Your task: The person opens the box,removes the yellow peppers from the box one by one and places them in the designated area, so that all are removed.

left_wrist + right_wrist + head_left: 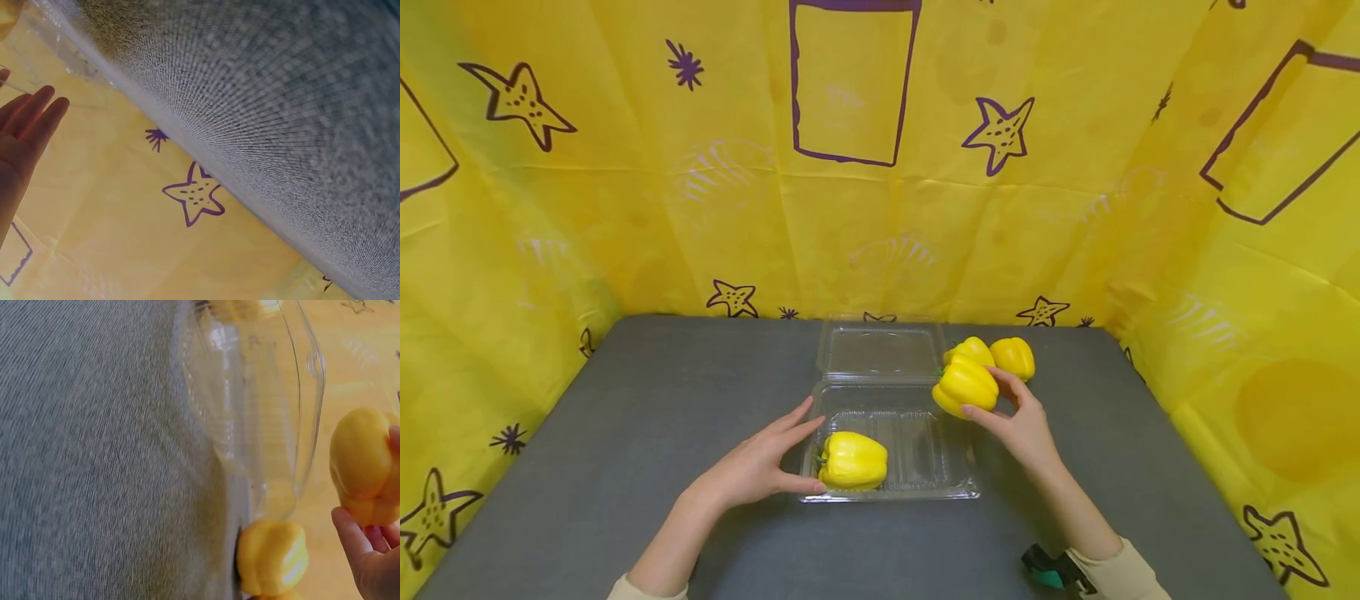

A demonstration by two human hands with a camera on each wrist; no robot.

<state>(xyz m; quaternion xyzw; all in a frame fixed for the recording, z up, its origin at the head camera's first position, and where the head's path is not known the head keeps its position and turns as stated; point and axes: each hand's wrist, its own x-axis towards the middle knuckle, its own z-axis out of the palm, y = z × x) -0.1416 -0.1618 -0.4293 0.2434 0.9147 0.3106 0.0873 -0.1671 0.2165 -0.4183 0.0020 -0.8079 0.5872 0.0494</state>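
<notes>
A clear plastic clamshell container lies with its lid folded back on the dark table. Inside its front left corner sits a yellow bell pepper, stem to the left. My left hand is at the container's left side, fingers spread and thumb at the front rim beside that pepper. A second yellow bell pepper is held by my right hand between thumb and fingers, over the container's back right corner. In the right wrist view this held pepper appears raised above the table.
Two more yellow peppers, one partly behind the held one and another to its right, rest at the back right. A grey cloth covers the table. Yellow patterned curtains enclose the back and sides.
</notes>
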